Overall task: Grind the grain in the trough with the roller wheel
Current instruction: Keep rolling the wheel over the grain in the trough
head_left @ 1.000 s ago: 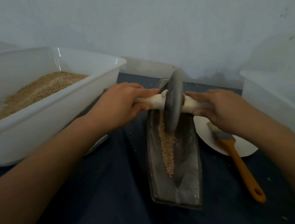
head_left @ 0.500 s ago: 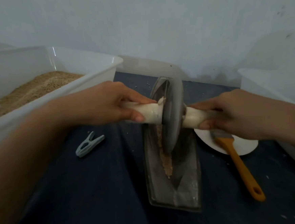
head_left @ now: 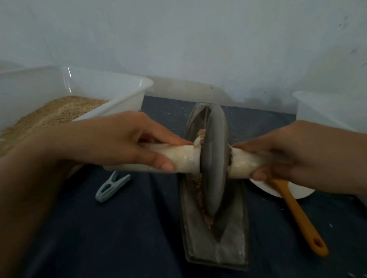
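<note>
Both hands: on the wheel's pale axle, one each side of the disc.
Left hand [head_left: 121, 141]: fingers over the top of the left axle stub, thumb curled under it, tip close to the disc; clamped on the axle.
Right hand [head_left: 293, 152]: fingers wrapped over the right stub, thumb beneath; clamped likewise. Some motion blur here.
Wheel [head_left: 215, 160]: grey disc, upright on edge, standing in the trough's groove about midway along, its lower rim down in the channel. Axle [head_left: 184, 158] runs crosswise, roughly level.
Trough [head_left: 232, 240]: long dark metal boat shape, lying lengthwise away from the person on the desk; near end dusted pale.
Grain [head_left: 201, 201]: thin tan line in the groove along the disc's left face; a little more shows just behind the disc near the top.
Desk [head_left: 98, 244]: dark blue surface, scattered pale specks.
Tub [head_left: 114, 104]: white plastic, far left, holding a mound of tan grain.
Clip [head_left: 112, 186]: pale blue-green peg, flat on the desk, left of the trough, apart from it.
Brush [head_left: 301, 219]: orange handle, right of the trough, head end hidden under the right hand and lying over a white plate [head_left: 301, 192].
Second tub [head_left: 329, 109]: white, far right, contents not visible.
</note>
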The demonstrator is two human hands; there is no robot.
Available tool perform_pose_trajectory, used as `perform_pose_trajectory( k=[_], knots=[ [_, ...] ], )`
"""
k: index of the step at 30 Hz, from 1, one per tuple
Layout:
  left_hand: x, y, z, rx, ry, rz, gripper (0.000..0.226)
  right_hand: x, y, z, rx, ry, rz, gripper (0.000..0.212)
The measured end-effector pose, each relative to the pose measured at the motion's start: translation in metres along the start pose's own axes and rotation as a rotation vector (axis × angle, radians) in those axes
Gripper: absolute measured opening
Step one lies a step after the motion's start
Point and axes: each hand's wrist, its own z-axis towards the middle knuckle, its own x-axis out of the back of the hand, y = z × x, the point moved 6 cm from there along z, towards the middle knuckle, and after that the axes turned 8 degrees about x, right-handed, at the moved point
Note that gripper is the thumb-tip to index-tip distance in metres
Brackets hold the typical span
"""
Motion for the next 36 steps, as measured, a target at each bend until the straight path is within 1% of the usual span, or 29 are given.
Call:
perform_pose_trajectory(
  k=[2,4,6,8,9,11,12,14,16,18,20,23,25,26,27,28,31,33,35,36],
  knots=[
    [-0.002,0.005,-0.007,-0.014,-0.095,-0.071,0.043,0.004,-0.007,-0.008,0.015,-0.031,-0.001,0.048],
    [-0.003,0.004,-0.005,0.007,-0.093,-0.064,0.044,0.003,-0.005,-0.007,0.004,-0.009,0.007,0.050],
    [-0.002,-0.003,0.004,0.050,0.021,0.037,0.040,-0.003,0.005,0.003,-0.030,0.041,0.021,0.049],
    [0.000,-0.012,0.017,0.109,0.194,0.198,0.037,-0.011,0.024,0.018,-0.115,0.107,0.004,0.051],
    [0.001,-0.018,0.023,0.149,0.279,0.257,0.040,-0.015,0.033,0.026,-0.157,0.148,-0.007,0.052],
    [0.001,-0.025,0.032,0.193,0.414,0.302,0.045,-0.021,0.045,0.036,-0.194,0.249,-0.028,0.054],
    [0.001,-0.026,0.035,0.186,0.455,0.317,0.046,-0.023,0.048,0.039,-0.192,0.290,-0.041,0.055],
    [-0.001,-0.025,0.038,0.154,0.482,0.327,0.047,-0.025,0.049,0.040,-0.177,0.314,-0.067,0.056],
    [0.000,-0.023,0.036,0.131,0.449,0.275,0.048,-0.023,0.044,0.036,-0.159,0.281,-0.103,0.057],
    [0.002,-0.020,0.028,0.114,0.366,0.192,0.047,-0.018,0.034,0.029,-0.123,0.218,-0.130,0.057],
    [0.003,-0.014,0.017,0.071,0.221,0.096,0.044,-0.012,0.021,0.019,-0.081,0.145,-0.099,0.055],
    [-0.001,-0.005,0.003,0.005,-0.030,-0.052,0.045,0.001,0.000,0.000,-0.009,0.032,0.007,0.049],
    [-0.003,-0.003,-0.002,0.013,-0.117,-0.126,0.044,0.004,-0.008,-0.006,0.016,0.001,0.021,0.048],
    [-0.004,-0.004,-0.002,0.027,-0.118,-0.121,0.043,0.004,-0.009,-0.006,0.014,0.017,0.008,0.048],
    [-0.003,-0.006,0.000,0.046,-0.087,-0.081,0.044,0.003,-0.007,-0.003,0.000,0.046,-0.007,0.048],
    [-0.002,-0.008,0.005,0.067,-0.020,-0.016,0.043,0.001,-0.002,0.002,-0.023,0.077,-0.025,0.048],
    [0.002,-0.015,0.021,0.155,0.252,0.203,0.042,-0.012,0.025,0.025,-0.138,0.163,-0.058,0.052],
    [0.001,-0.021,0.029,0.209,0.387,0.278,0.045,-0.019,0.040,0.036,-0.184,0.231,-0.045,0.055],
    [0.000,-0.022,0.033,0.195,0.488,0.332,0.046,-0.023,0.046,0.039,-0.188,0.278,-0.034,0.055],
    [-0.001,-0.021,0.033,0.175,0.510,0.343,0.046,-0.024,0.047,0.039,-0.182,0.282,-0.034,0.055]
  ],
)
